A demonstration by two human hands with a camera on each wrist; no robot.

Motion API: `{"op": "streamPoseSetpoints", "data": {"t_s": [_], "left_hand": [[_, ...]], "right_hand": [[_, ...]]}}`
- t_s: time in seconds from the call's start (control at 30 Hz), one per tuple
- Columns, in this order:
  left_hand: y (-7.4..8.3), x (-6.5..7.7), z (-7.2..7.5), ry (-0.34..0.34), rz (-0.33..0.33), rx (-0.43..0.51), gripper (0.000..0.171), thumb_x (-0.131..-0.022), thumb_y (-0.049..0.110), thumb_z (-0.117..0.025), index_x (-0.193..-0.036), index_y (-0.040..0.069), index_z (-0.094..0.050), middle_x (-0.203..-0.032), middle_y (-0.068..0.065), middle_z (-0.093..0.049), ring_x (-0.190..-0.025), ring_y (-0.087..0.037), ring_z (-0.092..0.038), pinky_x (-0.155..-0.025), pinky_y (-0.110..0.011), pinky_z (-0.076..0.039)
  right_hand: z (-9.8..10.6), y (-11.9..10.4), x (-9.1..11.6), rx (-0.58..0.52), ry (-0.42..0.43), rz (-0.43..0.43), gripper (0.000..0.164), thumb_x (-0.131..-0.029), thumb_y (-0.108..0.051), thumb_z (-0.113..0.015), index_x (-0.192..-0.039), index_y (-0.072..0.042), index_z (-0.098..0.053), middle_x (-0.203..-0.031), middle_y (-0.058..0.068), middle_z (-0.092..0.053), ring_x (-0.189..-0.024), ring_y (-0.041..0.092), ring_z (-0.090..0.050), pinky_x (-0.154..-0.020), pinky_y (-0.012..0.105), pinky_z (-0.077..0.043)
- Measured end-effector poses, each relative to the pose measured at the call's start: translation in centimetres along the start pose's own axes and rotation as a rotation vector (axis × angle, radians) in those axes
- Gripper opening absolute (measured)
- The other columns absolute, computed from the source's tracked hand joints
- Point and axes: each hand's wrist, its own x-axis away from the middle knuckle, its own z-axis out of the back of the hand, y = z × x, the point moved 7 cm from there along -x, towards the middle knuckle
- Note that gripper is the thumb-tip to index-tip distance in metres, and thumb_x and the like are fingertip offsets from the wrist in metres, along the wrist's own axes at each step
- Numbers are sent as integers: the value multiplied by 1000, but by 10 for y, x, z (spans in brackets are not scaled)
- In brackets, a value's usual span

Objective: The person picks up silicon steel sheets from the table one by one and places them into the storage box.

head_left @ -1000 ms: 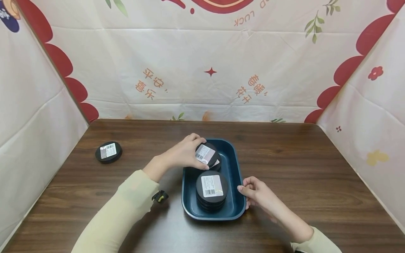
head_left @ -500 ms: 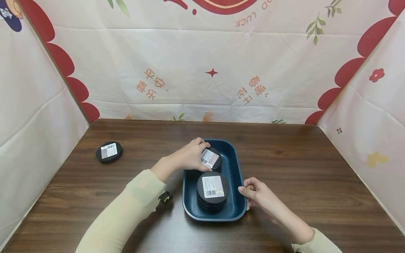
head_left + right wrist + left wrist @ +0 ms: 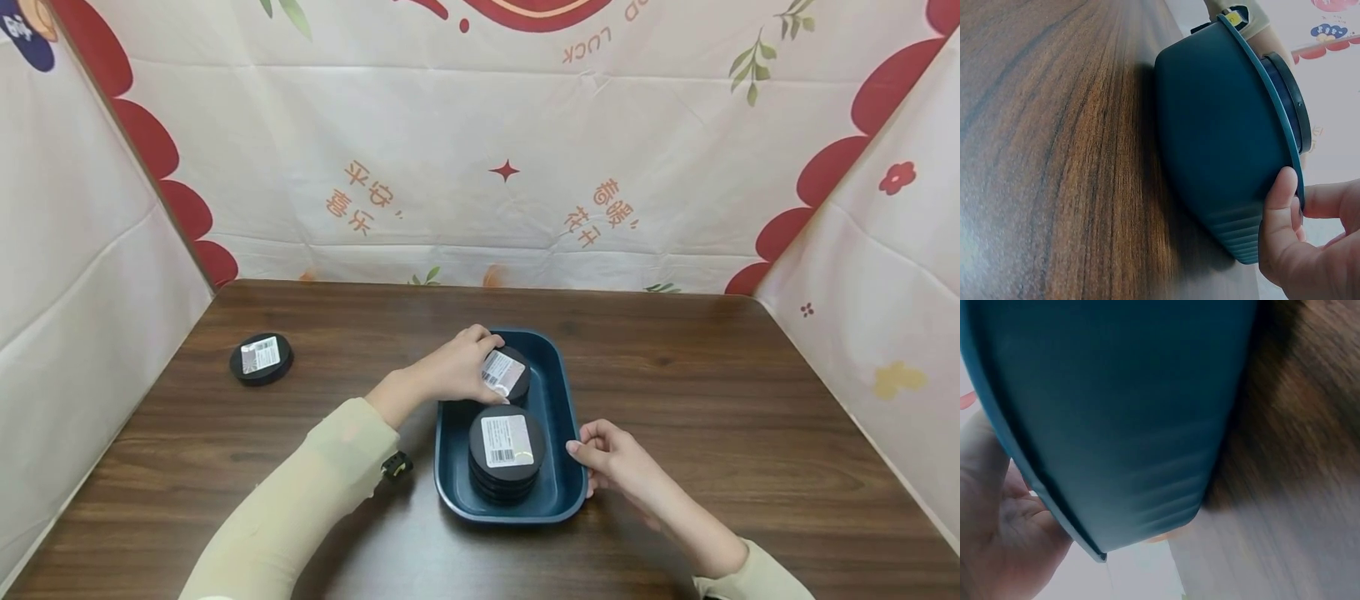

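A dark teal tray (image 3: 553,492) with rounded corners sits on the table. In it, toward the back, my left hand (image 3: 453,368) grips a round black disc (image 3: 512,377) with a white barcode label, fingers at its far edge and thumb at its near edge. That disc lies over another one, now mostly hidden beneath it. Just in front stands a stack of several like discs (image 3: 506,446), the top label facing up. My right hand (image 3: 615,458) pinches the tray's right rim between thumb and fingers; the right wrist view shows the thumb (image 3: 1282,190) against the outer wall.
Another labelled black disc (image 3: 260,360) lies on the wooden table (image 3: 697,400) at the far left. Printed white cloth (image 3: 420,167) walls the table in at the back and both sides.
My left hand has shifted slightly right and down with the black disc, which now lines up over the one below, covering its label. My right hand stays at the rim.
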Motion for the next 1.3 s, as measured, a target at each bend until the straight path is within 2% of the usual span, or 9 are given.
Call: {"op": "streamPoseSetpoints", "data": {"t_s": [0.5, 0.7, 0.97, 1.2, 1.3], "left_hand": [[0, 2, 1, 7, 7, 11, 85, -70, 44, -79, -137, 5, -44, -130, -12, -43, -108, -21, -44, -91, -31, -47], [2, 4, 3, 21, -12, -26, 85, -69, 46, -79, -135, 5, -46, -126, -11, -45, -108, -20, -46, -91, -31, -46], [3, 9, 3, 37, -40, -28, 84, -72, 44, -77, -137, 3, -44, -127, -12, -44, -107, -21, -45, -91, -31, -46], [0, 12, 3, 74, -63, -35, 88, -72, 47, -76, -139, 2, -41, -129, -12, -44, -112, -22, -46, -96, -34, -44], [-4, 13, 4, 71, -35, -27, 91, -72, 53, -73, -141, 5, -39, -136, -11, -43, -119, -23, -45, -99, -37, -42]], "right_hand": [[0, -3, 1, -3, 11, 7, 27, -94, -17, -56, -102, 4, -40, -71, 4, -46, -57, 15, -50, -54, 29, -50], [-1, -2, 2, -18, 6, 16, 25, -93, -15, -56, -99, 3, -40, -71, 3, -47, -55, 15, -50, -54, 28, -51], [-2, -3, 3, -11, 12, 14, 24, -93, -15, -56, -98, 3, -41, -69, 3, -46, -56, 15, -50, -54, 29, -51], [-2, -2, 3, -4, 16, 12, 24, -94, -16, -55, -99, 3, -41, -70, 3, -47, -56, 16, -50, -54, 29, -51], [-1, -2, 3, -5, 17, 13, 24, -94, -15, -55, -99, 3, -41, -69, 3, -46, -56, 16, -50, -54, 29, -51]]}}
